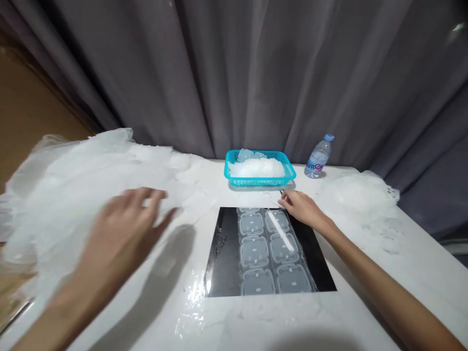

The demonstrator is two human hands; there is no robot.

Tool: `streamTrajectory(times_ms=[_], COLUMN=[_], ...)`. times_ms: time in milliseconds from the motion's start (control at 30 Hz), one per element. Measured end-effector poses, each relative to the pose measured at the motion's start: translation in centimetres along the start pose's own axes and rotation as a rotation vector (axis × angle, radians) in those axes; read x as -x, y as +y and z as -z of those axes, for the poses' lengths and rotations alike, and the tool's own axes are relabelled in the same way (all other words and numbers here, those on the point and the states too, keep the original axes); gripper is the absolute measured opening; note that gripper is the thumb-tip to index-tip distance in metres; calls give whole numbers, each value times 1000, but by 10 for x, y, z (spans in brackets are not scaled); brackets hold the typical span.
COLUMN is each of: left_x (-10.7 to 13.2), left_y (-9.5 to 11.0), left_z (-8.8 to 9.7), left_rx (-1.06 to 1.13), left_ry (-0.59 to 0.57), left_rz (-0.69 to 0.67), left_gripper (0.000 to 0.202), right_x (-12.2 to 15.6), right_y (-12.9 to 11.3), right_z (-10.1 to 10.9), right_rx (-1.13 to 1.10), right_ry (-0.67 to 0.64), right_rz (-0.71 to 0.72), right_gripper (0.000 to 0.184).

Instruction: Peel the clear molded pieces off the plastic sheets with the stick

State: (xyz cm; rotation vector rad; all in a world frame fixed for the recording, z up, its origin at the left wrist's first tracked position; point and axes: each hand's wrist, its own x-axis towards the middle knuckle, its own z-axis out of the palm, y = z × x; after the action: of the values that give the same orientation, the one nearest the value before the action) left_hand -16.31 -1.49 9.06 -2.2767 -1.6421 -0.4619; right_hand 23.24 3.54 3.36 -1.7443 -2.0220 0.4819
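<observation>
My left hand (pixel 126 226) is held above the left part of the table, smeared by motion, with thumb and fingers apart and nothing between them. My right hand (pixel 300 205) is at the upper right edge of a black sheet (pixel 226 253), its fingertips pinched together. A small dark tip shows at those fingers, too small to name. Across the black sheet lies a clear plastic sheet (pixel 254 251) with two columns of rounded-square shapes, a bright reflection crossing its right column.
Behind the black sheet stands a turquoise basket (pixel 261 182) with white material and clear pieces inside. A water bottle (pixel 318 158) stands right of it. Thin white translucent sheets (pixel 73 180) are heaped at left, with a smaller pile (pixel 360 192) at right. A grey curtain (pixel 234 73) hangs behind.
</observation>
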Motion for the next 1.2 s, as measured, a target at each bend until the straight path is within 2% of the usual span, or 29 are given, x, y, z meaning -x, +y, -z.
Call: streamTrajectory(times_ms=[67,133,200,267,367,500,600,733,833,933,1033,1200], left_x=[-19,-33,-37,-36,-29,-24,-22,-18,-15,-12,-8,1], left_y=[57,103,133,148,151,147,147,148,148,147,146,148], left_z=[-21,-48,-75,-96,-110,-107,-106,-106,-106,-104,-102,-97], left_rx=[94,309,466,541,567,580,549,501,491,494,483,442], left_ry=[-56,-204,-252,-277,-307,-342,-366,-375,-357,-331,-317,-338], left_rz=[-186,-357,-390,-395,-370,-367,-383,-391,-409,-431,-453,-462], left_gripper=[55,51,56,68,86,93,92,90,89,89,86,83], right_x=[13,19,20,18,17,19,23,29,38,45,43,28], right_y=[16,21,21,21,24,25,23,19,17,19,26,35], right_z=[-3,-10,-16,-21,-25,-24,-23,-22,-16,-9,-5,-12], right_rx=[-15,-55,-119,-211,-380,-560,-588,-446,-288,-135,14,148], right_ry=[-6,-4,-5,-28,-90,-184,-239,-207,-181,-171,-94,33], right_rz=[-48,-72,-82,-85,-74,-2,66,102,92,37,-52,-127], right_gripper=[9,10,7,6,16,29,31,21,21,20,14,17])
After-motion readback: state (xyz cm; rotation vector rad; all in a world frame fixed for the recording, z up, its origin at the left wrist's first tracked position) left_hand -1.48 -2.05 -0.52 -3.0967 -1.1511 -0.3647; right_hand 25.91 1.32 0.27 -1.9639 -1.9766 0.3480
